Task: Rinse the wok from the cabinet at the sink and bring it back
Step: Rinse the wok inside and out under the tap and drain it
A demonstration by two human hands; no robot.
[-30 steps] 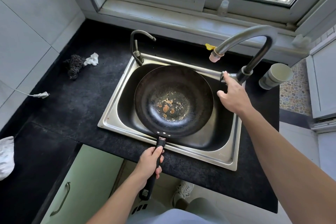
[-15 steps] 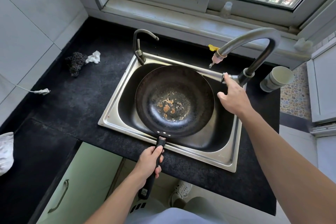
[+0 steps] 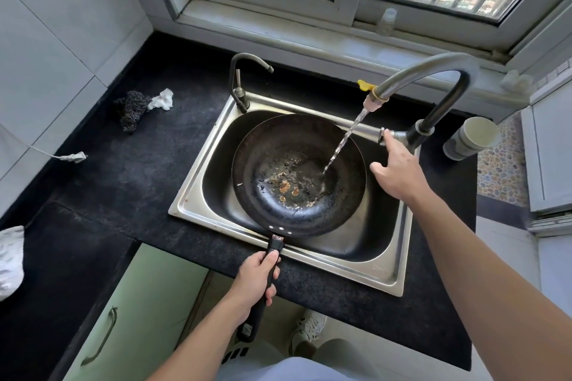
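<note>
**Water running, wok in sink**

Wok (image 3: 297,176) is in the sink (image 3: 198,195), under the stream (image 3: 346,136). Left hand (image 3: 253,281) grips the handle. Right hand (image 3: 399,173), fingers straight, touches the tap lever (image 3: 393,134). Risks: stream hits the sloped wall, could splash the counter (image 3: 130,182). A filling wok could tip in a one-hand grip.

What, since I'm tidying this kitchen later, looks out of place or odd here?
A loose white plug lies on the counter left of the sink, a possible hazard near running water. A scourer and crumpled tissue lie farther back. The wok holds brownish residue.
</note>
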